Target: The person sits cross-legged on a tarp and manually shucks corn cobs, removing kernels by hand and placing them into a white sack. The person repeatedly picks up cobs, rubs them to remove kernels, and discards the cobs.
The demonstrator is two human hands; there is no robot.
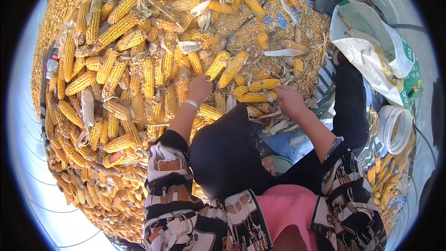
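Observation:
My left hand (200, 90), with a band at its wrist, reaches into a heap of yellow corn cobs. Its fingertips meet the lower end of a corn cob (217, 65); whether they grip it is hard to see. Another slanting cob (233, 69) lies just right of that one. On the right, the fingers of my right hand (290, 101) close on the end of a corn cob (257, 97) that lies sideways. Directly above it rests a second sideways cob (263, 85), its tip close to the same fingers.
Loose kernels (275, 38) cover a blue sheet beyond my hands. Dry husks (283, 52) lie among them. At the right stand an open white-and-green woven sack (362, 47) and a clear plastic tub (394, 129). My bent knee (226, 146) rises between my arms. More cobs (386, 177) lie at lower right.

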